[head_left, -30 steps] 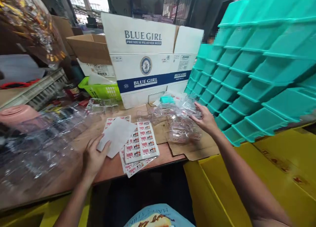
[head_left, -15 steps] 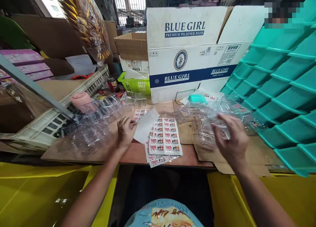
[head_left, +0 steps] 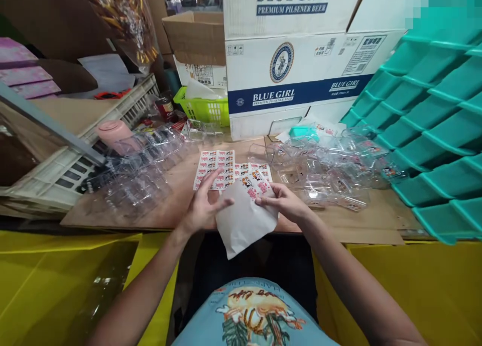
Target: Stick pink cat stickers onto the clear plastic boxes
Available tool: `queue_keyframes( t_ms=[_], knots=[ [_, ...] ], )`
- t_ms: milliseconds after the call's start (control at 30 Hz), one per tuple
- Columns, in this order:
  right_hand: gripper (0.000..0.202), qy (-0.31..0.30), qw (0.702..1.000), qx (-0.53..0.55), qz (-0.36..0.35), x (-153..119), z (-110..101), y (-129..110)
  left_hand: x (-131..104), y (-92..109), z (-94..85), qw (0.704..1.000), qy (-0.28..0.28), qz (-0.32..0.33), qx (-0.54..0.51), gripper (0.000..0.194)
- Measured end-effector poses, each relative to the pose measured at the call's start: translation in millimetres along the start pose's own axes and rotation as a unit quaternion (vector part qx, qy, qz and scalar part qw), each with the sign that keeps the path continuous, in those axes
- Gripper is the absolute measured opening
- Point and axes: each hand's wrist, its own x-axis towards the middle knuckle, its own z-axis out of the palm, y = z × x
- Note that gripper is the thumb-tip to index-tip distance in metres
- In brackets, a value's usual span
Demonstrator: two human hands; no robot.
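Note:
My right hand (head_left: 283,201) pinches the right edge of a whitish backing sheet (head_left: 244,223) that has a few cat-print stickers near its top. At the sheet's upper left, my left hand (head_left: 205,203) has its fingers spread, thumb over the sheet. Behind it, a full sticker sheet (head_left: 225,161) lies flat on the wooden table, partly under the left fingers. More printed sheets (head_left: 265,169) lie beyond the held sheet, which hides most of them. Clear plastic boxes (head_left: 320,185), some with stickers, are piled to the right of my right hand.
More clear plastic cases (head_left: 139,185) and a pink cup (head_left: 116,136) stand at the left beside a white crate (head_left: 56,173). A green basket (head_left: 203,110) and a Blue Girl carton (head_left: 252,67) stand behind. Teal bins (head_left: 433,150) rise at the right.
My right hand has moved left from the clear boxes and taken hold of the backing sheet. My left hand has opened from its pinch. The sheet has come nearer, and the view has tilted down.

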Motion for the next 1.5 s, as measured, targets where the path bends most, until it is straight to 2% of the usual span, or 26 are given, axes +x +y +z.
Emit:
queue_keyframes(
  t_ms=[33, 100, 167, 200, 233, 267, 333, 367, 400, 433, 600, 767, 800, 867, 967, 1033, 1100, 1200, 1267, 1333, 1433, 1500],
  knots=[
    [0.038, -0.016, 1.0, -0.023, 0.004, -1, -1, -1, 5, -2, -0.1, 0.996, -0.005, -0.064, -0.066, 0.059],
    [0.039, -0.023, 0.997, -0.069, -0.008, -1, -2, -1, 11, -4, 3.7, 0.965, -0.03, -0.176, -0.191, 0.04],
    [0.038, 0.019, 0.985, -0.16, -0.064, 1, -3, -1, 13, -3, 12.0, 0.926, -0.024, -0.24, -0.29, 0.031],
    [0.038, 0.063, 0.965, -0.228, -0.116, 2, -2, -1, 12, -3, 17.0, 0.913, -0.006, -0.25, -0.321, 0.03],
    [0.036, 0.114, 0.929, -0.303, -0.18, 3, 0, -1, 11, -2, 21.9, 0.906, 0.014, -0.253, -0.34, 0.029],
    [0.034, 0.159, 0.878, -0.376, -0.249, 3, 2, -1, 10, -2, 26.5, 0.903, 0.033, -0.251, -0.348, 0.029],
    [0.026, 0.2, 0.772, -0.483, -0.361, 3, 12, 0, 7, -1, 33.7, 0.907, 0.053, -0.242, -0.341, 0.026],
    [0.022, 0.19, 0.738, -0.514, -0.394, 4, 18, 1, 6, -1, 36.0, 0.913, 0.055, -0.233, -0.329, 0.025],
    [0.02, 0.174, 0.72, -0.529, -0.415, 4, 24, 3, 6, -1, 37.5, 0.922, 0.053, -0.218, -0.315, 0.022],
    [0.018, 0.163, 0.713, -0.531, -0.428, 5, 30, 5, 5, -1, 38.3, 0.933, 0.048, -0.196, -0.298, 0.02],
    [0.01, 0.177, 0.746, -0.47, -0.437, 13, 44, 14, 2, -1, 36.2, 0.979, 0.017, -0.071, -0.191, 0.011],
    [0.011, 0.172, 0.759, -0.454, -0.433, 16, 44, 18, -1, -4, 38.5, 0.987, 0.015, -0.049, -0.154, 0.012],
    [0.011, 0.177, 0.773, -0.434, -0.427, 17, 43, 19, -1, -5, 40.0, 0.986, 0.014, -0.054, -0.159, 0.011],
    [0.013, 0.198, 0.819, -0.367, -0.393, 19, 39, 19, -2, -6, 43.2, 0.981, 0.01, -0.069, -0.179, 0.01],
    [0.018, 0.232, 0.891, -0.242, -0.307, 22, 30, 16, -2, -6, 46.3, 0.973, 0.007, -0.107, -0.206, 0.012],
    [0.02, 0.251, 0.91, -0.184, -0.274, 21, 24, 11, 0, -5, 47.0, 0.964, 0.02, -0.139, -0.226, 0.015],
    [0.019, 0.26, 0.901, -0.188, -0.29, 18, 20, 6, 1, -3, 47.4, 0.952, 0.037, -0.172, -0.25, 0.018],
    [0.01, 0.226, 0.854, -0.297, -0.362, 12, 21, 4, 4, -1, 50.1, 0.939, 0.038, -0.195, -0.28, 0.022],
    [0.007, 0.194, 0.821, -0.367, -0.392, 9, 25, 7, 6, -1, 53.2, 0.94, 0.038, -0.184, -0.285, 0.022],
    [0.009, 0.183, 0.8, -0.401, -0.406, 7, 29, 11, 6, -1, 55.9, 0.947, 0.042, -0.162, -0.273, 0.02],
    [0.012, 0.178, 0.788, -0.425, -0.409, 7, 33, 15, 6, -3, 57.1, 0.966, 0.039, -0.126, -0.224, 0.015],
    [0.012, 0.18, 0.795, -0.411, -0.408, 8, 35, 16, 5, -4, 56.6, 0.974, 0.038, -0.108, -0.196, 0.013]
  ],
)
